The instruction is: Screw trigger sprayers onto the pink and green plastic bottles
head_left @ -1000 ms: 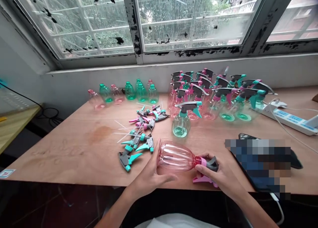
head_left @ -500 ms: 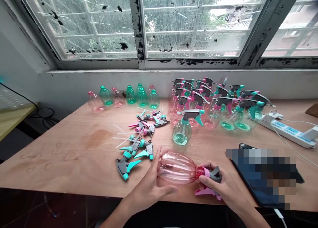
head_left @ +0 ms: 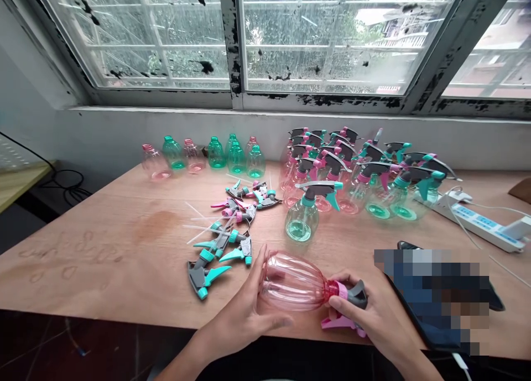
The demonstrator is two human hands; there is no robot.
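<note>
A clear pink spray bottle (head_left: 292, 281) lies sideways in front of me, close to the table's front edge. My left hand (head_left: 253, 306) cups its base end, fingers behind it and thumb stretched out below. At the neck, my right hand (head_left: 357, 309) grips the pink collar (head_left: 342, 290) of the grey and pink trigger head, whose pink trigger (head_left: 341, 323) points down toward the table. Left of the bottle lie loose trigger heads (head_left: 206, 273) in grey, teal and pink, with thin clear tubes. A green spray bottle (head_left: 302, 223) with its head on stands upright just behind.
Several bottles without heads (head_left: 216, 154), green and pink, stand at the back left. Many headed spray bottles (head_left: 348, 190) crowd the back right. A white power strip (head_left: 485, 219) and a dark tablet-like device (head_left: 409, 298), partly blurred out, lie on the right. Behind is a window.
The camera view has shifted slightly. Both hands keep their places on the pink bottle, with hardly any visible movement.
</note>
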